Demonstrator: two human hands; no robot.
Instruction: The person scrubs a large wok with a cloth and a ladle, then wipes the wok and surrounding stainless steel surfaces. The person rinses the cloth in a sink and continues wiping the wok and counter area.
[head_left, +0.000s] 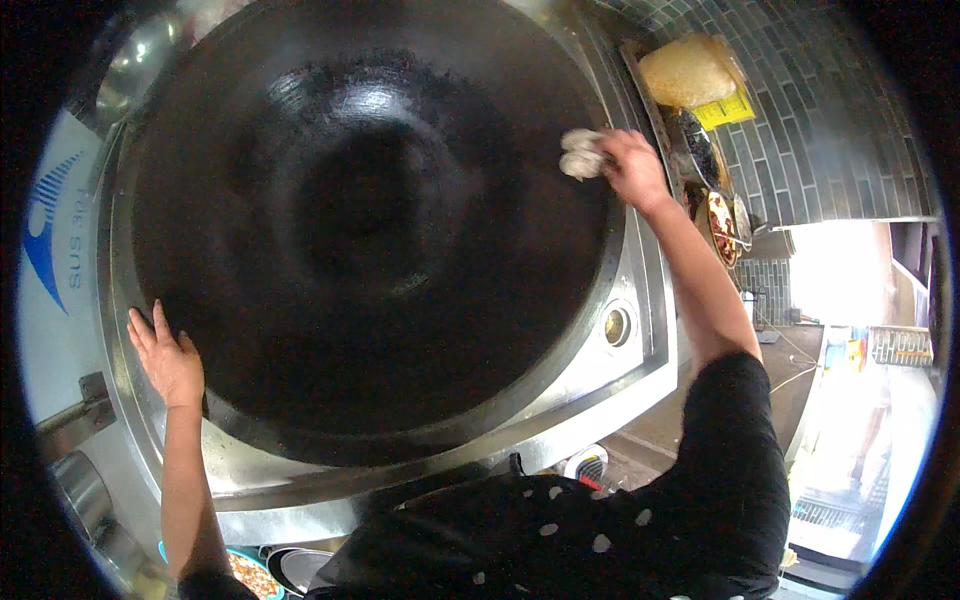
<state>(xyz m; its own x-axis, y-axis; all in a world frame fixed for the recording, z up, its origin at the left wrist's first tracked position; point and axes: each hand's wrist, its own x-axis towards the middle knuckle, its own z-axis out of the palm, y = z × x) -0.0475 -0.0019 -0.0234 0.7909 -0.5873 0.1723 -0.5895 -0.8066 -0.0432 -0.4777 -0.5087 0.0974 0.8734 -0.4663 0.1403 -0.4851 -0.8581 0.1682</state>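
A very large dark wok (360, 360) fills the middle of the view, set into a stainless steel stove top (555, 397). Its inner wall shines in places around a dark bottom. My right hand (634, 165) grips a crumpled pale cloth (581, 154) against the upper right part of the wok's wall, close to the rim. On the opposite side, my left hand (166, 358) rests with fingers spread on the wok's left edge, holding nothing.
Right of the stove, a shelf along the grey tiled wall (817, 127) carries a filled plastic bag (686, 71), a dark bowl (697, 150) and a dish of food (721, 225). A round drain hole (617, 328) sits in the stove's corner. Bowls, one a blue-rimmed bowl (255, 576), stand below at left.
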